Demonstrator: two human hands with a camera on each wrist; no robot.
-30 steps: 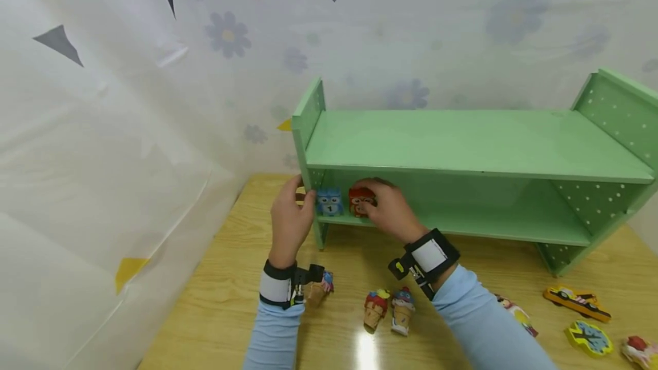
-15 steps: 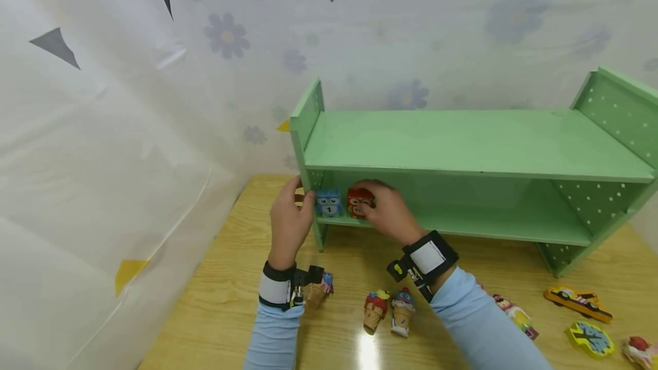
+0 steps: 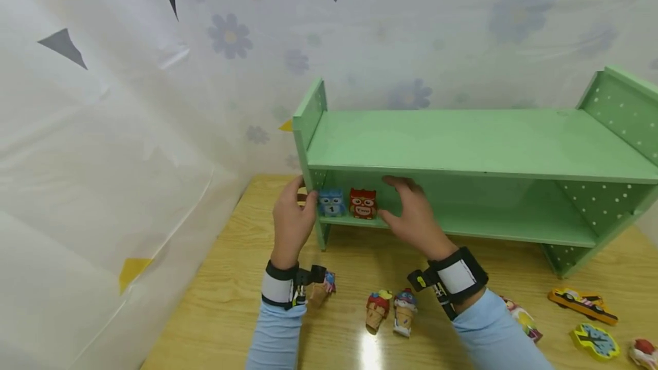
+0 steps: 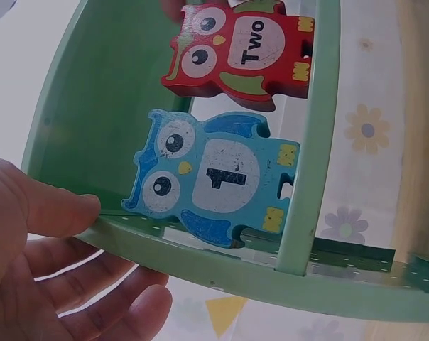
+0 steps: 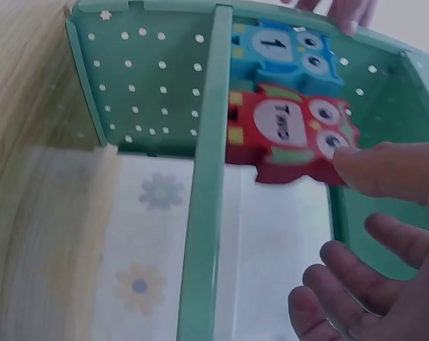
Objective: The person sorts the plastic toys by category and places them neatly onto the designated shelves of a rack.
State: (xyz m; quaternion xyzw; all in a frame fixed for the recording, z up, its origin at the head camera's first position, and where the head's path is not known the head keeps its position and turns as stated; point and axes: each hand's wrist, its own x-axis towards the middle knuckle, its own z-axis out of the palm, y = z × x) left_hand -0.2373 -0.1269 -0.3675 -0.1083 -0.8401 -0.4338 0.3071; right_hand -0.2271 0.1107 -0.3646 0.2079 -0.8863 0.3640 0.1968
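A blue owl block marked 1 stands upright on the lower board of the green shelf, close to its left side panel. Beside it, a small gap to the right, is a red owl block marked Two. My left hand grips the left side panel, thumb at the front edge and fingers round the outside. To the right of the red owl, my right hand is spread with nothing in it. In the right wrist view its thumb overlaps the red owl's head; contact is unclear.
On the table in front lie ice-cream cone toys, one partly behind the left wrist strap. Toward the right are an orange vehicle piece, a yellow-edged tree piece and another figure partly behind the right sleeve.
My right hand has let go of the red owl block and moved right, its fingers spreading. The red owl stays standing on the board. My left hand keeps its place on the side panel.
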